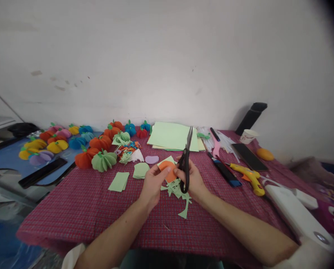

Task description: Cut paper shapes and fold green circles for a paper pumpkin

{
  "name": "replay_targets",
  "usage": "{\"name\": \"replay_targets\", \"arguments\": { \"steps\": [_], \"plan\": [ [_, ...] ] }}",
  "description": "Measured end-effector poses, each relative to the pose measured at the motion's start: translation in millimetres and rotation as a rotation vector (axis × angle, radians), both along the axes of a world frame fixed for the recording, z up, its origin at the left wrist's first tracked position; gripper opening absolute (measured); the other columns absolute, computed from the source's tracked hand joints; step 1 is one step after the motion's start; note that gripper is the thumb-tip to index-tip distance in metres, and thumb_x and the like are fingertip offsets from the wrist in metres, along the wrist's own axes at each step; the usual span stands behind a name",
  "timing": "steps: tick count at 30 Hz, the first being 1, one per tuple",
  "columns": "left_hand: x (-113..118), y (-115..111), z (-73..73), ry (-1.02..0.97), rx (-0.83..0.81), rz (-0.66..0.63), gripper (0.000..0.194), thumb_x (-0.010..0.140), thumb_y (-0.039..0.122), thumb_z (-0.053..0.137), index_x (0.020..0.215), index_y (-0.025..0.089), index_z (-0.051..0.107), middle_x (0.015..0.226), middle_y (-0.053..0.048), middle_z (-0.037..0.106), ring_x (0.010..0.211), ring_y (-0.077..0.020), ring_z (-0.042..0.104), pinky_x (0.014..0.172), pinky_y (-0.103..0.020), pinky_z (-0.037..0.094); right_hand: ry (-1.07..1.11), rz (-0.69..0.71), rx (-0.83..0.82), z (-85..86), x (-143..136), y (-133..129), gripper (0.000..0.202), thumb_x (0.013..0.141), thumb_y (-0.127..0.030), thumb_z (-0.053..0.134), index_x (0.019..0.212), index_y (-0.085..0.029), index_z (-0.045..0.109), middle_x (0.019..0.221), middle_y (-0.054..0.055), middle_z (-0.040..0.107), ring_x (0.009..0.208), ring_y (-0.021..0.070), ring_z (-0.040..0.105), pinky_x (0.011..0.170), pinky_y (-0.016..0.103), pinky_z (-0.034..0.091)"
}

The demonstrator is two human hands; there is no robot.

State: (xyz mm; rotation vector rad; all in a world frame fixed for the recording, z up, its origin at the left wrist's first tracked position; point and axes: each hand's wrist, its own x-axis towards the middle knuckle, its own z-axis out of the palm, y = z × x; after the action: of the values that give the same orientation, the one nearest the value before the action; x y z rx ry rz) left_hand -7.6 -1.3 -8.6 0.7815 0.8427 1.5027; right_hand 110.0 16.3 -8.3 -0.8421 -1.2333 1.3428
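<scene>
Bare forearms [122, 228] reach over a red checked cloth [85, 213], with both hands closed in a grip. The left hand [152, 185] pinches a piece of orange paper [171, 176] between thumb and fingers. The right hand [195, 183] pinches its other side and also holds black-handled scissors [185, 160], blades pointing away from the person. Light green scraps [178, 190] lie just below the orange paper. Left of the hands are green rectangles [118, 182] and a lilac piece [152, 160]; farther left stand paper pumpkins [101, 143]. Large green sheets [171, 135] lie beyond the hands, and a yellow glue gun [247, 172] lies to the right.
</scene>
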Motion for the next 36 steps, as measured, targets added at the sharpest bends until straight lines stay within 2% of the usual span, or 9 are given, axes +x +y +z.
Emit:
{"name": "replay_targets", "arguments": {
  "steps": [9, 14, 17, 22, 24, 27, 30, 36],
  "plan": [
    [-2, 3, -9.3, 0.086, -0.045, 0.008, 0.02, 0.062, 0.027, 0.067, 0.075, 0.013, 0.064, 0.07, -0.002, 0.064, 0.061, -0.0101, 0.056, 0.063, -0.023, 0.043, -0.017, 0.003, 0.02, -5.8, -5, -4, 0.04, 0.065, -0.026, 0.065, 0.097, -0.024, 0.041, 0.075, -0.004, 0.049, 0.063, 0.0096, 0.048, 0.055, 0.022, 0.038],
    [-3, 5, -8.2, 0.079, -0.082, 0.016, 0.02, 0.061, 0.026, 0.067, 0.073, 0.011, 0.062, 0.065, -0.001, 0.061, 0.056, -0.0102, 0.054, 0.059, -0.023, 0.042, -0.067, 0.063, -0.004, -5.2, -2, 0, 0.041, 0.065, -0.031, 0.065, 0.099, -0.024, 0.042, 0.079, -0.002, 0.05, 0.066, 0.0106, 0.048, 0.058, 0.023, 0.04],
    [-5, 6, -3.3, 0.011, -0.137, 0.061, 0.021, 0.056, 0.024, 0.069, 0.07, 0.011, 0.061, 0.061, -0.001, 0.06, 0.054, -0.0104, 0.053, 0.056, -0.023, 0.042, -0.154, 0.15, -0.049, 4.0, 16, 2, 0.04, 0.07, -0.034, 0.06, 0.105, -0.023, 0.044, 0.077, -0.002, 0.049, 0.064, 0.0104, 0.047, 0.056, 0.022, 0.037],
    [-12, 8, 6.8, -0.083, -0.174, 0.107, 0.02, 0.053, 0.022, 0.07, 0.066, 0.011, 0.059, 0.06, 0.0, 0.06, 0.054, -0.0102, 0.053, 0.056, -0.023, 0.041, -0.401, 0.439, -0.094, 20.1, 69, -11, 0.041, 0.073, -0.037, 0.059, 0.109, -0.02, 0.05, 0.074, -0.002, 0.047, 0.064, 0.0104, 0.046, 0.06, 0.024, 0.038],
    [-13, 8, 9.5, -0.094, -0.174, 0.103, 0.019, 0.052, 0.021, 0.07, 0.065, 0.011, 0.059, 0.061, 0.0, 0.06, 0.055, -0.0099, 0.053, 0.057, -0.023, 0.041, -0.491, 0.528, -0.129, 21.0, 86, -20, 0.042, 0.073, -0.039, 0.059, 0.11, -0.019, 0.052, 0.07, -0.002, 0.045, 0.06, 0.0096, 0.044, 0.056, 0.023, 0.036],
    [-14, 7, 11.0, -0.115, -0.162, 0.091, 0.017, 0.053, 0.02, 0.07, 0.063, 0.012, 0.059, 0.059, 0.001, 0.059, 0.054, -0.009, 0.052, 0.056, -0.022, 0.04, -0.576, 0.564, -0.176, 17.7, 98, -34, 0.042, 0.075, -0.041, 0.057, 0.109, -0.018, 0.054, 0.076, 0.001, 0.048, 0.059, 0.0092, 0.044, 0.054, 0.023, 0.037],
    [-14, 6, 9.9, -0.134, -0.148, 0.081, 0.016, 0.054, 0.02, 0.07, 0.063, 0.012, 0.059, 0.058, 0.001, 0.059, 0.054, -0.0086, 0.052, 0.056, -0.022, 0.039, -0.588, 0.573, -0.182, 13.5, 97, -41, 0.041, 0.076, -0.041, 0.056, 0.109, -0.017, 0.054, 0.082, 0.003, 0.05, 0.06, 0.0086, 0.044, 0.055, 0.023, 0.037],
    [-13, 6, 5.7, -0.126, -0.178, 0.047, 0.018, 0.054, 0.021, 0.07, 0.065, 0.012, 0.059, 0.059, 0.001, 0.059, 0.053, -0.009, 0.053, 0.056, -0.022, 0.04, -0.516, 0.573, -0.203, 12.0, 80, -39, 0.042, 0.075, -0.043, 0.057, 0.109, -0.018, 0.054, 0.074, 0.0, 0.049, 0.056, 0.0083, 0.044, 0.052, 0.021, 0.035]
  ]
}}
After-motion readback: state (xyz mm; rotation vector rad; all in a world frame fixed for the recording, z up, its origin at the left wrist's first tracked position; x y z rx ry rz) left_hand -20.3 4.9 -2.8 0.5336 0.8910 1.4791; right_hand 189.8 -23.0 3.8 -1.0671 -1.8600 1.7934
